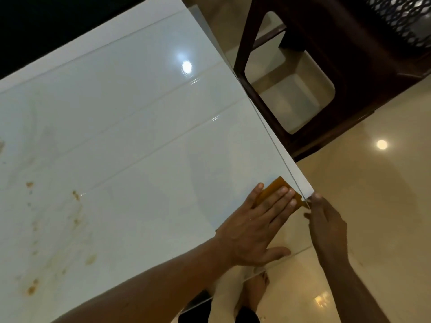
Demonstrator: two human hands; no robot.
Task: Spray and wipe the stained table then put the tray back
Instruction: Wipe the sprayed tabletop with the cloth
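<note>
Glossy white glass-topped table (140,117) carries brown stains at its left side. One left hand (254,227) presses flat, fingers straight, on one orange cloth (277,187) at the table's right corner; one right hand (326,222) pinches that corner's edge.

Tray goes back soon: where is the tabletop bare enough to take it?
Bare: the wide glossy stretch between the stains and the chair-side edge. Crowded: the near corner, left hand flat on the orange cloth, right hand at the edge.

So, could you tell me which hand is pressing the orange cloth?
The left hand, fingers flat on the orange cloth; the right hand is at the table edge.
</note>
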